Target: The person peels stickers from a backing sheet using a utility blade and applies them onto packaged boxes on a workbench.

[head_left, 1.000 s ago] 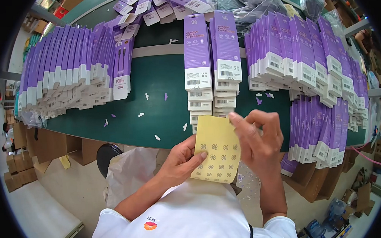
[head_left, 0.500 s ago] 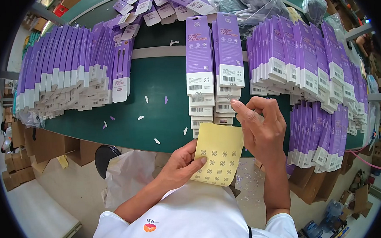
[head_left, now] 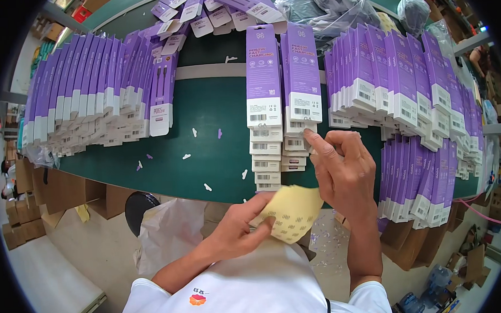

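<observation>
**Right hand [head_left: 344, 166] at the near end of the right-hand box column [head_left: 302, 74]**

The green surface [head_left: 208, 107] spans the scene, with purple-and-white cable boxes [head_left: 82, 86] ranked at left and more charging boxes [head_left: 393, 69] at right. Between them, the left-hand box column [head_left: 262, 71] and its neighbour lie side by side, long axes running near to far, their white barcode ends stepped toward the person.

The right hand is the nearer one to the right-hand column: its index fingertip sits at the white near end, just short of the top box's edge, so the box stretches away toward the far side. Whether this grip pinches anything cannot be told.

On the near side, the left hand [head_left: 240, 228] clasps a bent yellow sticker sheet [head_left: 298, 208] by its left edge, apart from the columns. Smallest, a grey logo sticker [head_left: 307, 119] shows at the top box's near edge, just beyond that fingertip.
</observation>
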Demonstrator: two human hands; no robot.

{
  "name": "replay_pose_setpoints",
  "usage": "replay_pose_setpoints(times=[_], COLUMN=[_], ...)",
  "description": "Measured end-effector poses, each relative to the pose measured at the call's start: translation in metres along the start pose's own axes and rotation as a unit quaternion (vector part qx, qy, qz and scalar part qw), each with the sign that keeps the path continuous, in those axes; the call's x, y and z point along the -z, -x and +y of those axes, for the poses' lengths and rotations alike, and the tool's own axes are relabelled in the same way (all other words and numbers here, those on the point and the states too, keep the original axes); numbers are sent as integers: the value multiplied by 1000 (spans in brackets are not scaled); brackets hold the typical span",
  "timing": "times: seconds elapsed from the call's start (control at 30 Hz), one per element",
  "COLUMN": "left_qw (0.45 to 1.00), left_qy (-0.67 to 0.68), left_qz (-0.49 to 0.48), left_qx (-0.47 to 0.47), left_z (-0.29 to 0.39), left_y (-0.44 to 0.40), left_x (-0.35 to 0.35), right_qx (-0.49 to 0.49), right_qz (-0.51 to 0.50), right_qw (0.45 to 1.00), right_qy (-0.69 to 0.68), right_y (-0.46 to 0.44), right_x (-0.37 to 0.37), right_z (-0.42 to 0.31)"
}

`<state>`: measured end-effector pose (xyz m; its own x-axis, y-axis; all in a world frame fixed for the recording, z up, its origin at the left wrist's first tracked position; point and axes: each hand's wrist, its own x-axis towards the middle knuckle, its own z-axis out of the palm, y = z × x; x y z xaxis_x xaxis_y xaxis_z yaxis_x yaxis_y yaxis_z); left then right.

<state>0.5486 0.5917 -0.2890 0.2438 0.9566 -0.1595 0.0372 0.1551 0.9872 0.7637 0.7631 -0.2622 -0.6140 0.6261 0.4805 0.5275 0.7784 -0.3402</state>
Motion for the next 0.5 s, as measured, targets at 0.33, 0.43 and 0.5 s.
replay_pose_setpoints(times=[0.33,0.43,0.5], left_qw=[958,948,948], left_qy=[-281,-313,-312], left_qz=[47,49,55], left_qx=[-20,2,14], left_z=[57,53,52], left_y=[-46,-58,-61], left_x=[9,9,8], right_qx=[-97,-93,-110], right_qz=[-59,-63,-77], right_qw=[975,969,963], right_qy=[-192,-219,-235], right_y=[-3,-8,-8], right_x=[17,17,19], right_z=[7,11,13])
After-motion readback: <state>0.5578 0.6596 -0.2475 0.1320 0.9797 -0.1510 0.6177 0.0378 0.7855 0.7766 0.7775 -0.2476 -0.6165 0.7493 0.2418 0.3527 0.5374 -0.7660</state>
